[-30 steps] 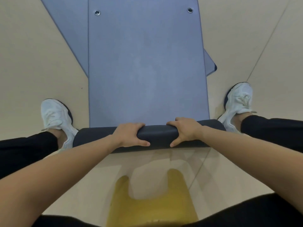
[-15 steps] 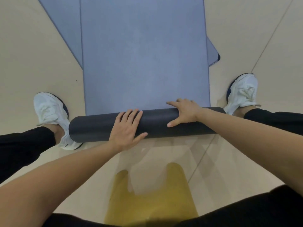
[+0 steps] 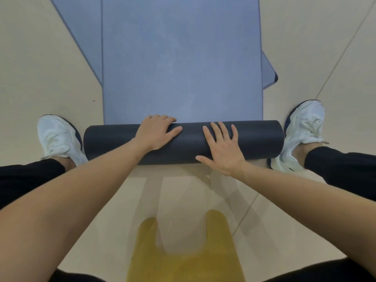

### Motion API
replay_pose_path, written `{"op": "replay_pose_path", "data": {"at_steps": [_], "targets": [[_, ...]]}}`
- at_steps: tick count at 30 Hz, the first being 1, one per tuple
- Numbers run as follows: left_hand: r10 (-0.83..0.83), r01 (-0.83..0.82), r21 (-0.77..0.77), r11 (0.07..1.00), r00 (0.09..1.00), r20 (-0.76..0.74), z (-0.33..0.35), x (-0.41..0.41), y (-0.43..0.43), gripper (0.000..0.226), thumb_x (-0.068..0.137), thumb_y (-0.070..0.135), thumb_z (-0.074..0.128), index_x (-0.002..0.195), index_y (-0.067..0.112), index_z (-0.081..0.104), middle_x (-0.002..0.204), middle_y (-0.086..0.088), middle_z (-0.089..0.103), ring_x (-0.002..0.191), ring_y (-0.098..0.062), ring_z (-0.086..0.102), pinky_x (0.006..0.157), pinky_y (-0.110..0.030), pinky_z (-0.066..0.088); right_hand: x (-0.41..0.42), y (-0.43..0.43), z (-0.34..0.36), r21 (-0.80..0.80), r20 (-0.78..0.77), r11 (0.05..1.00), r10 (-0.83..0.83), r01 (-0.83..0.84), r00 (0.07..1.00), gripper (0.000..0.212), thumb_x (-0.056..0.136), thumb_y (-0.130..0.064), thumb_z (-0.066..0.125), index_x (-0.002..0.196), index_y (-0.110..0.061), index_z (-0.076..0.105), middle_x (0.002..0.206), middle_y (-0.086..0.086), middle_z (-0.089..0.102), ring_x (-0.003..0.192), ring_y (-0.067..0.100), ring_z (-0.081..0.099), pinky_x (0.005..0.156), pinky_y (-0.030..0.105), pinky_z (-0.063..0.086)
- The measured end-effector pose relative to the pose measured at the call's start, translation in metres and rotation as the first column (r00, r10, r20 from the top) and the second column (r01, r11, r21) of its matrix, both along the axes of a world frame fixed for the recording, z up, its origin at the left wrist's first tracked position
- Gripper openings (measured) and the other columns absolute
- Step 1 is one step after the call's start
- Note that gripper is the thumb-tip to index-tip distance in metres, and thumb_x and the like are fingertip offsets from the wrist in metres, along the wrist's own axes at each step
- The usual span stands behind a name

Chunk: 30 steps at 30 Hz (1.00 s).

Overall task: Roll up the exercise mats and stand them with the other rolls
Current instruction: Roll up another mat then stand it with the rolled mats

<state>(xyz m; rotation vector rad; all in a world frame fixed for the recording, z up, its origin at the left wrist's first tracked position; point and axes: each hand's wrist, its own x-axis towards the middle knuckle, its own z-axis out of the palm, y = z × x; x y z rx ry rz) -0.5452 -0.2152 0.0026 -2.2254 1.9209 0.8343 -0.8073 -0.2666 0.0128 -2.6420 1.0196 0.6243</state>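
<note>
mat roll (image 3: 114, 141) under left hand (image 3: 156, 132), right hand (image 3: 222, 148)

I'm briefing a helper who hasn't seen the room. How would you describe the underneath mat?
On the beige floor lies a partly rolled blue mat. The second mat lies beneath it, fully flat and askew, showing only a left strip and right corner.
</note>
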Motion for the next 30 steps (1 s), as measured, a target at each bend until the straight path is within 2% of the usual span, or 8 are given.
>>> {"op": "replay_pose_path", "data": {"at_steps": [5,8,12,14,18,23,27,30], "targets": [[0.011,0.017,-0.395,0.919,0.998,0.068,0.007,-0.009,0.024,0.046,0.099,0.046,0.048,0.127,0.014,0.067,0.119,-0.003,0.073,0.109,-0.027,0.066,0.095,-0.042,0.043,0.009,-0.038,-0.006,0.008,0.093,0.999,0.038,-0.039,0.995,0.099,0.090,-0.085,0.017,0.156,-0.013,0.032,0.153,0.015,0.042,0.143,0.037,0.035,0.121,0.059,0.021],[0.005,0.050,-0.495,0.868,0.994,0.109,0.004,-0.013,0.044,0.049,0.094,0.042,0.058,0.131,0.011,0.066,0.134,-0.007,0.067,0.122,-0.029,0.061,0.102,-0.045,0.043,0.016,-0.063,-0.009,0.013,0.115,0.997,0.068,-0.070,0.991,0.100,0.088,-0.088,0.011,0.150,-0.016,0.039,0.142,0.010,0.052,0.129,0.033,0.047,0.115,0.051,0.031],[-0.093,0.181,-0.335,0.925,0.960,0.262,-0.006,-0.011,0.067,0.074,0.096,0.053,0.050,0.155,0.009,0.044,0.161,-0.017,0.042,0.150,-0.037,0.039,0.122,-0.056,0.028,0.024,-0.082,-0.015,0.054,0.113,0.995,0.073,-0.080,0.991,0.094,0.087,-0.090,0.013,0.146,-0.021,0.041,0.137,0.007,0.055,0.122,0.032,0.050,0.108,0.050,0.037],[-0.116,0.206,-0.288,0.935,0.947,0.299,-0.010,-0.007,0.063,0.077,0.099,0.058,0.043,0.160,0.011,0.035,0.166,-0.018,0.034,0.154,-0.036,0.032,0.125,-0.056,0.023,0.028,-0.091,-0.014,0.086,0.094,0.993,0.077,-0.085,0.993,0.092,0.088,-0.089,0.016,0.146,-0.023,0.040,0.138,0.006,0.054,0.122,0.031,0.049,0.107,0.050,0.037],[-0.105,0.193,-0.304,0.933,0.953,0.285,-0.009,0.005,0.044,0.073,0.103,0.059,0.036,0.160,0.014,0.036,0.163,-0.015,0.040,0.152,-0.032,0.037,0.125,-0.052,0.025,0.038,-0.097,-0.002,0.008,0.066,0.997,0.082,-0.083,0.994,0.089,0.091,-0.084,0.014,0.146,-0.021,0.045,0.144,0.008,0.053,0.125,0.033,0.052,0.112,0.052,0.033],[-0.063,0.130,-0.345,0.930,0.978,0.198,-0.003,0.021,0.013,0.066,0.104,0.059,0.036,0.153,0.016,0.048,0.151,-0.008,0.055,0.137,-0.029,0.052,0.118,-0.047,0.035,0.033,-0.075,0.010,-0.233,0.291,0.972,0.078,-0.008,0.953,0.065,0.100,-0.061,0.036,0.134,-0.010,0.058,0.134,0.014,0.061,0.120,0.037,0.056,0.112,0.054,0.033],[-0.062,0.090,-0.265,0.960,0.992,0.113,0.006,0.039,-0.020,0.064,0.104,0.063,0.026,0.149,0.025,0.049,0.146,0.001,0.060,0.131,-0.025,0.056,0.112,-0.043,0.038,0.027,-0.060,0.002,-0.225,0.159,0.973,0.084,-0.047,0.984,0.079,0.100,-0.066,0.032,0.154,-0.008,0.041,0.155,0.020,0.045,0.143,0.041,0.040,0.121,0.060,0.026],[-0.065,0.075,-0.179,0.981,0.996,0.061,0.010,0.047,-0.041,0.062,0.105,0.064,0.024,0.151,0.028,0.047,0.147,0.003,0.059,0.133,-0.024,0.055,0.109,-0.044,0.039,0.035,-0.077,0.001,-0.225,0.119,0.974,0.064,-0.036,0.991,0.082,0.099,-0.070,0.026,0.153,-0.010,0.039,0.154,0.018,0.045,0.142,0.041,0.040,0.120,0.058,0.028]]}}
